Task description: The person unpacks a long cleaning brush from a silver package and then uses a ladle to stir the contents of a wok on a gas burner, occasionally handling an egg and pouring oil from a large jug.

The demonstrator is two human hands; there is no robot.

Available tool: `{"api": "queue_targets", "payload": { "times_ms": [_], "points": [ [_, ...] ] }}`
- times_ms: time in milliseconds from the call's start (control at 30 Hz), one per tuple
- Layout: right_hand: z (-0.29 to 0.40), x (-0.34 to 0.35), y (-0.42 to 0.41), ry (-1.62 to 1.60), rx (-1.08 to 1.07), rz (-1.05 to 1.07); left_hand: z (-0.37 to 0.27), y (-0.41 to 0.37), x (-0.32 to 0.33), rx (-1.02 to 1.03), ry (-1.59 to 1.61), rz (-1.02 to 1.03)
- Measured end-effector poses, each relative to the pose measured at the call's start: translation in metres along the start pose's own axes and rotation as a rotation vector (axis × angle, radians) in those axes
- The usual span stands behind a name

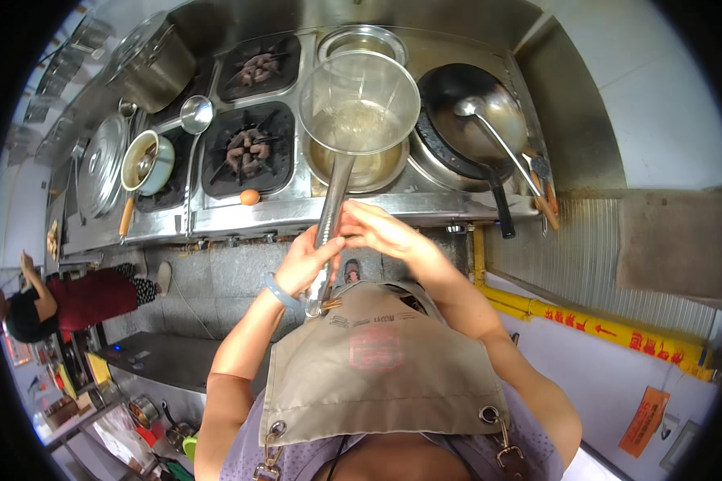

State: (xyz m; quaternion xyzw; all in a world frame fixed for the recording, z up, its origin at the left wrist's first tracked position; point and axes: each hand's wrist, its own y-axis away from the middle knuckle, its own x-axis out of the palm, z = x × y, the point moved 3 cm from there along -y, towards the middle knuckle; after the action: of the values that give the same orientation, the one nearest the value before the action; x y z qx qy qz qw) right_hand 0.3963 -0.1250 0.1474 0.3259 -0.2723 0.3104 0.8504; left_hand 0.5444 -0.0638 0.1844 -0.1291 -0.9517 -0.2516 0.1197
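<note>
My left hand [305,258] grips the perforated steel handle [337,180] of a large round mesh strainer [361,114]. A blue-grey band circles that wrist. My right hand [379,229] is against the handle's right side with its fingers bent, their tips partly hidden near my left thumb. The strainer is over a round metal basin [391,171] on the stove, and its basket covers much of it. Behind it sits another shiny metal basin [364,35]. An egg [249,196] lies on the steel edge to the left.
Right stands a black wok [439,120] with a ladle [505,147] across it. Left are gas burners [248,150], an enamel pot [161,159], a long ladle [196,114], a lid [103,165] and a stockpot [156,66]. Another person [90,300] stands far left; a yellow pipe [502,302] runs right.
</note>
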Motion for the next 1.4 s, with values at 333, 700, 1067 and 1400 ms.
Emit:
{"api": "queue_targets", "payload": {
  "times_ms": [333, 700, 1067, 1400],
  "points": [
    [0.103, -0.006, 0.109, 0.025, -0.277, -0.331, 0.022, -0.079, -0.034, 0.003, -0.020, -0.097],
    [0.116, -0.014, 0.228, 0.006, -0.405, -0.439, 0.088, -0.226, -0.110, 0.123, -0.039, -0.907],
    [0.084, -0.062, 0.186, 0.102, -0.087, -0.457, 0.131, -0.192, -0.106, 0.199, 0.242, -0.981],
    [-0.004, -0.166, 0.072, 0.225, -0.111, -0.251, 0.108, -0.086, 0.165, -0.228, 0.851, 0.069]
  ]
}}
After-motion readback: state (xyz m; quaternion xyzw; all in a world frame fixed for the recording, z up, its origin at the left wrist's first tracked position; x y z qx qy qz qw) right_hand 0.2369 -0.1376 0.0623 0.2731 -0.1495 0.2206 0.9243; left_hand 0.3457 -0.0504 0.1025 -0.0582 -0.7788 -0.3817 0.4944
